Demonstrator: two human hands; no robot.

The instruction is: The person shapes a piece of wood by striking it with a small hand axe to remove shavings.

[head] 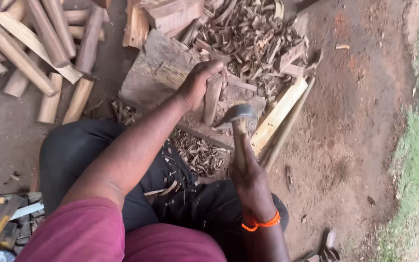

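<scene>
The left hand (197,85) clamps a short upright stick of pale, rough-split wood (213,99) on a flat grey chopping block (156,73); the right hand (248,177), fingers wrapped tight, holds a wooden-handled adze with a dull steel head (237,114) just beside it; curled brown shavings (248,36) heap at one o'clock; rounded billets (40,43) lie at ten o'clock; the shaping looks partly done.

The chopping block (158,73) lies on the ground ahead of the person's knees. A wood billet (213,99) stands upright at the block's right edge, the left hand (197,85) on its top. Right of the block and nearer, the right hand (250,182) holds an adze (237,116) beside the billet. Behind and right of the block lies a heap of chips (253,41). Left of the block lie cut stakes (44,48). Two planks (280,114) lean right of it.
</scene>
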